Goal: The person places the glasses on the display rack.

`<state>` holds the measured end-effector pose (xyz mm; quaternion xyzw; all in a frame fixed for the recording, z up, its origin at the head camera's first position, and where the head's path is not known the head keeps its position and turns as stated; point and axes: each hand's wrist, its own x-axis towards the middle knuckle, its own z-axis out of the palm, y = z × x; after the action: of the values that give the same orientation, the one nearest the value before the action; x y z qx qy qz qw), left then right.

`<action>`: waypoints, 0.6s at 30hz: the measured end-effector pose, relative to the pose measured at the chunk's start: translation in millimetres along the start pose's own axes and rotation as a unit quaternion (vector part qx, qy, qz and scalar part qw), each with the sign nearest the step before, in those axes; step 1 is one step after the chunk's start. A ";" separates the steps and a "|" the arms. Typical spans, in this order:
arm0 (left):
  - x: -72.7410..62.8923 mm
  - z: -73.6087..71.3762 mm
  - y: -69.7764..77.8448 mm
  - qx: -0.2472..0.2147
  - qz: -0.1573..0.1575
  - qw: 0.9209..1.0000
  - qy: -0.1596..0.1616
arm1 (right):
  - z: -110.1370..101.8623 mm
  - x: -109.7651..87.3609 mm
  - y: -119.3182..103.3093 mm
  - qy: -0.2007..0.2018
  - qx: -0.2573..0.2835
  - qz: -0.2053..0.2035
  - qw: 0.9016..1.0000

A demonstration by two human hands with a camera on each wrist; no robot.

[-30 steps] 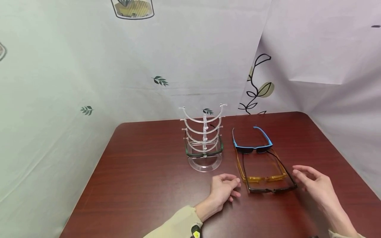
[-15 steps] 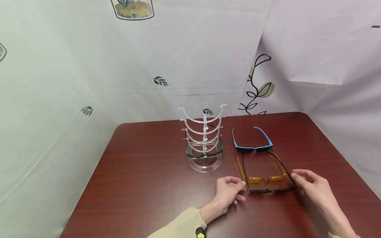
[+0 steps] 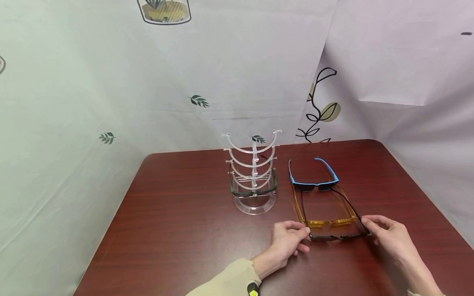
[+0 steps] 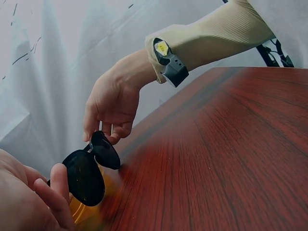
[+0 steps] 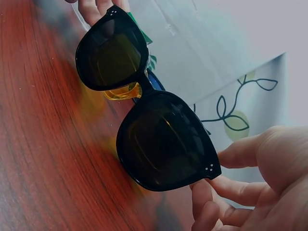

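Note:
Black sunglasses [image 3: 322, 238] lie with temples unfolded, lenses toward me. My left hand [image 3: 288, 241] pinches their left front corner; my right hand [image 3: 390, 238] pinches the right corner near the hinge. Both dark lenses fill the middle of the right wrist view, my right thumb and fingers [image 5: 240, 190] at the near corner. In the left wrist view the sunglasses [image 4: 85, 177] span between both hands. Just behind and partly under them are amber-framed glasses [image 3: 316, 224]. Farther back, blue-framed sunglasses [image 3: 314, 185] sit with temples pointing away.
Left of the glasses stands a clear tiered eyewear rack [image 3: 253, 211]. Green-and-dark glasses [image 3: 237, 193] rest on its lowest tier; its upper arms hold nothing. The reddish-brown table [image 3: 177, 205] backs onto a pale printed cloth [image 3: 166, 82].
My left hand has moved right to the left corner of the black sunglasses. My right hand has shifted slightly down and closed on the right corner. The glasses and rack stay put.

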<state>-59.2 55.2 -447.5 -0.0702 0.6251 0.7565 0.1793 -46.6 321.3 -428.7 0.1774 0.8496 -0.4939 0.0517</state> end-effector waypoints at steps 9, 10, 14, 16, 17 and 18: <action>2.2 4.1 0.5 0.023 -0.005 1.000 0.013 | -0.8 2.6 2.4 -0.015 0.013 0.006 1.000; 2.2 4.5 0.5 0.024 -0.005 1.000 0.014 | -0.7 2.7 2.7 -0.017 0.015 0.006 1.000; 1.9 6.3 -0.3 0.018 -0.008 1.000 0.014 | -0.5 2.6 3.7 -0.016 0.023 0.003 1.000; 1.9 7.6 -0.8 0.011 -0.008 1.000 0.015 | -0.3 2.4 4.4 -0.015 0.027 0.000 1.000; 1.9 8.4 -0.9 0.007 -0.007 1.000 0.015 | -0.1 2.3 4.8 -0.015 0.028 -0.002 0.999; 1.7 9.1 -1.0 0.004 -0.006 1.000 0.016 | 0.0 2.3 5.1 -0.015 0.030 -0.005 0.999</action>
<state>-59.3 64.5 -447.2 -0.0851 0.6303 0.7518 0.1741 -46.9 324.1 -433.5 0.1675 0.8344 -0.5219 0.0572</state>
